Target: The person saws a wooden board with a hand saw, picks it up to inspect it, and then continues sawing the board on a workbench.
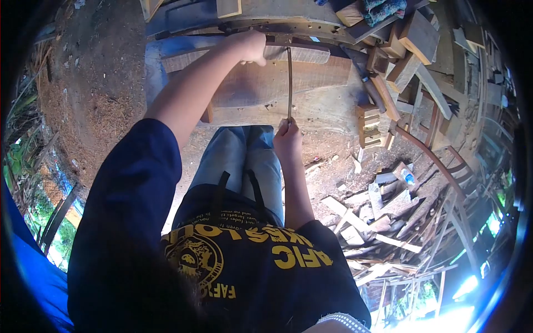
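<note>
My left hand (251,48) is closed over the edge of a long, slightly curved piece of wood (308,54), its thumb on the near side. This piece lies along the far part of a broad wooden board (250,89). In my right hand (288,139) is the near end of a long, thin, dark bar-like tool (290,83); its exact kind cannot be made out. The tool points straight away from me, and its far end meets the curved piece to the right of my left hand.
Wood blocks (419,36) and a bundled cloth (383,10) sit at the back right. A dark-handled tool (373,91) lies beside a slotted wooden block (369,126). Offcuts (388,205) cover the ground at right; sawdust (105,119) lies at left.
</note>
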Action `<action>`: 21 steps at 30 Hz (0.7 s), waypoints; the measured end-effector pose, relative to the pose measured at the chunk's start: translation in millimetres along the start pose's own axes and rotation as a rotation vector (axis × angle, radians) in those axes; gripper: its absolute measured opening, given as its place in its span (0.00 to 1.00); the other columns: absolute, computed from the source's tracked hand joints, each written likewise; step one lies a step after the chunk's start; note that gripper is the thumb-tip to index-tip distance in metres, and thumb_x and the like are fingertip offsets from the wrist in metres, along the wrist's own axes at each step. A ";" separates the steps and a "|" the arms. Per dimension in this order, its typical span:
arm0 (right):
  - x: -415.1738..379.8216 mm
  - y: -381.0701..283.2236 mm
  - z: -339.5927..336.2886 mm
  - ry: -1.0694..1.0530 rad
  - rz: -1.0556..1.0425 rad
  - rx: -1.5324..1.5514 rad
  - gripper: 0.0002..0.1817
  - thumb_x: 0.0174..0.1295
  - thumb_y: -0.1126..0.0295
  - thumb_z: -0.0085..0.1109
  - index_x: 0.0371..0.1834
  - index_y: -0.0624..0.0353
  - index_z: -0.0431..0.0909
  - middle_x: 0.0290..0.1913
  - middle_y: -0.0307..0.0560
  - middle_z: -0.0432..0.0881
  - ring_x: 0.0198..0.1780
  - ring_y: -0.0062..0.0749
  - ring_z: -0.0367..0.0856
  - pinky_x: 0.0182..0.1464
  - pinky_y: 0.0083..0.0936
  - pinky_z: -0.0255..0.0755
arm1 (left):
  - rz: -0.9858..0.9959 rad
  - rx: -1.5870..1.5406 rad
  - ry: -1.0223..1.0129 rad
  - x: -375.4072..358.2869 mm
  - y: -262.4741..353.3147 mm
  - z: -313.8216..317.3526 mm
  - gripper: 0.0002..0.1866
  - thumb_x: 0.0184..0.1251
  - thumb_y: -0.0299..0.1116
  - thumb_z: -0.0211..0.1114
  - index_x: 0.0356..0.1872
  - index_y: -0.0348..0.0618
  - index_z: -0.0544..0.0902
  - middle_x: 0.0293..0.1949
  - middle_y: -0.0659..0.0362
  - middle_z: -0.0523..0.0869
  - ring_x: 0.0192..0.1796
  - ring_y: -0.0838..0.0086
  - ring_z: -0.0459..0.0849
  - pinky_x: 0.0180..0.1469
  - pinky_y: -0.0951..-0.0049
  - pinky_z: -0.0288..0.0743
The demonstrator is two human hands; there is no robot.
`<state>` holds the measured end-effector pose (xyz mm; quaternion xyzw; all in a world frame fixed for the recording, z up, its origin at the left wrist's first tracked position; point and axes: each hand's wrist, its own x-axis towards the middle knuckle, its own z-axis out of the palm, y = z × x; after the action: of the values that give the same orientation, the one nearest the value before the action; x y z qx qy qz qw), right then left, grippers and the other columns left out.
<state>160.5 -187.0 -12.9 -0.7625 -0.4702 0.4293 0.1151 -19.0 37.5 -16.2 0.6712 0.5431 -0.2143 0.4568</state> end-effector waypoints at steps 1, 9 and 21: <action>1.5 3.0 -2.4 0.037 -0.007 -0.007 0.15 0.70 0.66 0.43 0.43 0.67 0.74 0.35 0.70 0.81 0.41 0.66 0.81 0.41 0.49 0.75 | -0.023 0.025 0.011 -1.5 2.0 0.1 0.14 0.52 0.38 0.71 0.24 0.34 0.83 0.22 0.54 0.85 0.25 0.65 0.85 0.32 0.64 0.79; -24.3 -4.0 -30.5 -0.098 -0.015 -0.112 0.14 0.69 0.64 0.41 0.46 0.63 0.72 0.35 0.70 0.81 0.40 0.68 0.80 0.40 0.53 0.74 | -0.012 0.189 0.238 -23.7 14.8 11.0 0.16 0.53 0.38 0.71 0.39 0.37 0.86 0.41 0.46 0.87 0.44 0.56 0.87 0.47 0.58 0.81; 3.8 1.9 -22.3 0.038 -0.158 -0.093 0.17 0.69 0.65 0.43 0.48 0.68 0.74 0.29 0.72 0.80 0.35 0.66 0.82 0.36 0.51 0.77 | -0.069 0.264 0.357 -27.5 19.0 39.2 0.10 0.59 0.29 0.59 0.35 0.39 0.87 0.38 0.49 0.88 0.41 0.58 0.88 0.41 0.60 0.83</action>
<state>179.4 -179.8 -2.6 -0.7357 -0.5458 0.3821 0.1222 -2.0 -10.2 -6.7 0.7335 0.6050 -0.1768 0.2542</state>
